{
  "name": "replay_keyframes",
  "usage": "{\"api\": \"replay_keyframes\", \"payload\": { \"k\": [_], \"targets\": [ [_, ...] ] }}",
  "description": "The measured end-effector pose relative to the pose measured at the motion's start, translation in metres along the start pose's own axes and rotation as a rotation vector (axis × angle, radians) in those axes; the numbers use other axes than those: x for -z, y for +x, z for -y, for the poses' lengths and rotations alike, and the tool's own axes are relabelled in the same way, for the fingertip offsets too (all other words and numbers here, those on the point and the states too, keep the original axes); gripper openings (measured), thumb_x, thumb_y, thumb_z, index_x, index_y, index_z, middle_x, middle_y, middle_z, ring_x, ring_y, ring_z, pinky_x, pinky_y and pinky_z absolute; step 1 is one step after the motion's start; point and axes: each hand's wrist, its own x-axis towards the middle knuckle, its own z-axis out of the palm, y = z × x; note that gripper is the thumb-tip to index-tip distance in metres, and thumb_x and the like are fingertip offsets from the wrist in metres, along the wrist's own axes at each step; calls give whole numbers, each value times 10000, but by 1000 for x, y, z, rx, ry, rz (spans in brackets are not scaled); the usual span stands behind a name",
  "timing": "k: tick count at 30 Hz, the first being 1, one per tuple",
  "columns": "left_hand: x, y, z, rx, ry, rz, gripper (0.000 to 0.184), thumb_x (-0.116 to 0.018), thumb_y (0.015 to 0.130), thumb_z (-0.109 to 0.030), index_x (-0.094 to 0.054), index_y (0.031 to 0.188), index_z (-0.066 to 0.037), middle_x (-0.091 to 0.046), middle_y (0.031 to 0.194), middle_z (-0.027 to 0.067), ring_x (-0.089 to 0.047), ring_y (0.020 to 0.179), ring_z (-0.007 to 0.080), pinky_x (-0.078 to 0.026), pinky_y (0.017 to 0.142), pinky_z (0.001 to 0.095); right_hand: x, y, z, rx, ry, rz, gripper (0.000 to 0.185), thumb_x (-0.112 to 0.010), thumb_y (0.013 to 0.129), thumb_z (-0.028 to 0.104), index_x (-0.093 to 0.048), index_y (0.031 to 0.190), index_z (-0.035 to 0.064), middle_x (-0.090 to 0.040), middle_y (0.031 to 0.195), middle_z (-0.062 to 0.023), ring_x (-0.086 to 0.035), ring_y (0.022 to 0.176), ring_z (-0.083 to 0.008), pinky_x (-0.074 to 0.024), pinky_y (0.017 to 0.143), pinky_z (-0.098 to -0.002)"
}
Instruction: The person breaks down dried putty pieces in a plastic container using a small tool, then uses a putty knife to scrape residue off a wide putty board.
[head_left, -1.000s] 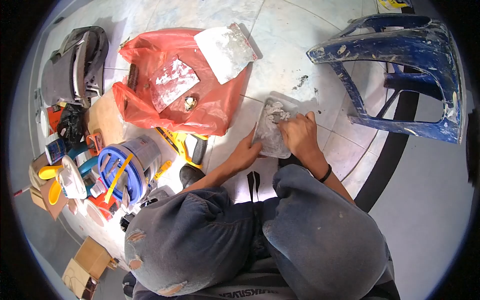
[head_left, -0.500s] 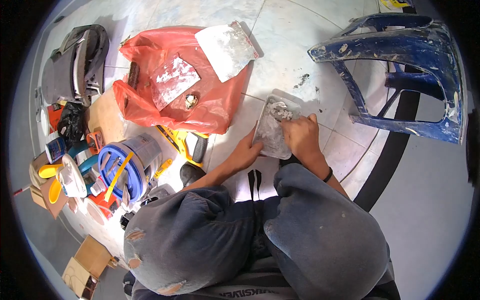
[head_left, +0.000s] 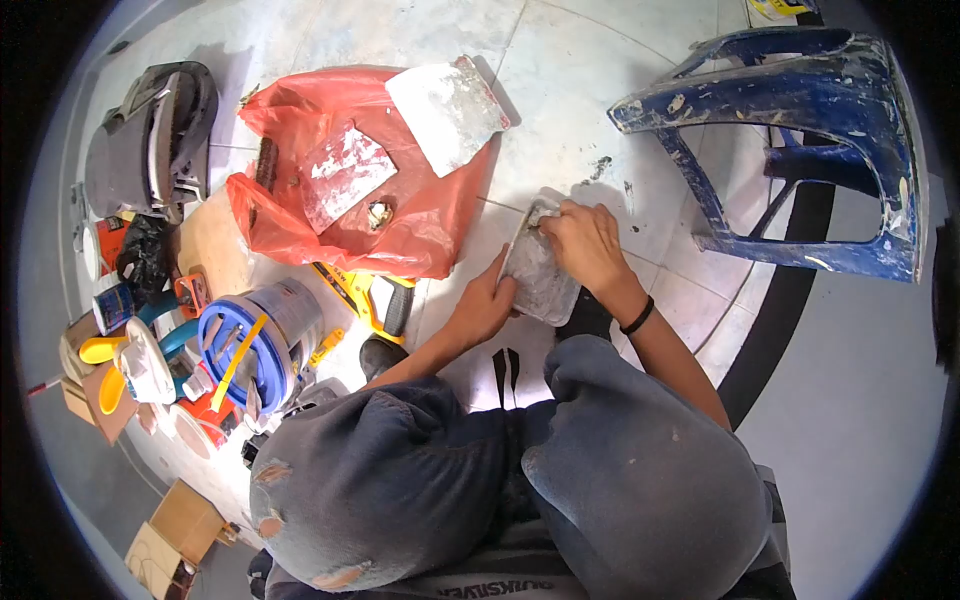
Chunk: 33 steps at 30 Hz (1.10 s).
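A clear shallow tray (head_left: 541, 281), smeared with pale grey paste, is tilted between my hands above the tiled floor. My left hand (head_left: 486, 305) grips its left edge, thumb on the near side. My right hand (head_left: 588, 243) is over the tray's upper right part with its fingers closed and bent down into it. Whatever those fingers hold, if anything, is hidden beneath them. A black band circles my right wrist.
Red plastic bag (head_left: 427, 225) with stained boards lies ahead-left. A yellow saw (head_left: 362, 297) and blue-lidded bucket (head_left: 243, 352) stand left, beside a pile of tools. A paint-spotted blue plastic stool (head_left: 760, 100) lies at the right; a backpack (head_left: 150, 145) is far left.
My right hand has moved up toward the tray's far end, covering the paste lump that showed there. My left hand still holds the tray, which sits slightly lower.
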Motion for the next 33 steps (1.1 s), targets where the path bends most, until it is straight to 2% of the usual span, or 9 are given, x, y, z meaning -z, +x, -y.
{"api": "replay_keyframes", "payload": {
  "k": [5,7,11,13,16,19,21,29,33],
  "targets": [
    [12,-4,-29,93,64,-60,624,-466,1008,-180,-360,1617,-93,-669,1003,323,-725,860,351,-568,816,443,19,1,12,-68,-71,30,152,-639,871,139,-788,897,122,-678,878,-111,-694,852,-307,-489,789,-465],
    [12,1,-15,-109,299,-132,583,-487,1003,-196,-441,1582,-139,-665,977,318,-689,920,414,-527,883,488,19,5,10,-53,-49,22,158,-640,869,135,-792,910,121,-677,890,-120,-702,854,-308,-498,779,-466],
    [17,7,-12,-211,459,-173,542,-464,1021,-181,-471,1560,-127,-668,1072,318,-683,962,409,-522,916,458,7,1,-6,41,-159,17,167,-641,874,136,-786,952,104,-678,934,-131,-713,865,-307,-521,753,-465],
    [14,8,-8,-223,454,-190,528,-502,999,-200,-516,1523,-132,-637,931,299,-647,910,448,-495,876,521,15,-2,-8,31,-139,47,159,-641,874,137,-776,946,95,-675,937,-127,-711,862,-307,-525,752,-468],
    [11,6,-10,-232,432,-196,528,-517,994,-204,-522,1519,-141,-621,905,278,-644,890,443,-497,866,519,31,-1,-7,19,-165,117,137,-639,887,124,-749,963,97,-651,904,-117,-706,812,-329,-553,750,-463],
    [14,5,-17,-226,486,-197,532,-526,991,-201,-524,1521,-159,-617,915,265,-646,887,438,-501,859,516,14,0,-12,92,-193,-25,108,-634,860,124,-736,835,98,-672,918,-104,-711,831,-285,-533,771,-447],
    [16,7,-19,-221,492,-195,534,-527,990,-198,-523,1523,-166,-612,913,259,-645,884,437,-502,854,515,8,-6,-13,111,-320,140,104,-634,855,117,-737,866,110,-675,922,-87,-710,817,-267,-531,763,-435],
    [16,3,-20,-224,508,-178,548,-519,986,-174,-510,1533,-167,-595,901,248,-635,853,431,-507,830,510,10,-12,-20,108,-250,122,155,-602,877,111,-729,965,106,-680,954,-81,-719,847,-261,-529,735,-435],
    [20,4,-19,-185,447,-116,542,-508,1009,-117,-485,1550,-135,-643,1097,277,-627,1026,424,-483,954,464,36,-19,-16,83,-220,113,182,-603,885,121,-738,1005,103,-674,914,-83,-716,846,-282,-533,682,-425]
  ]
}}
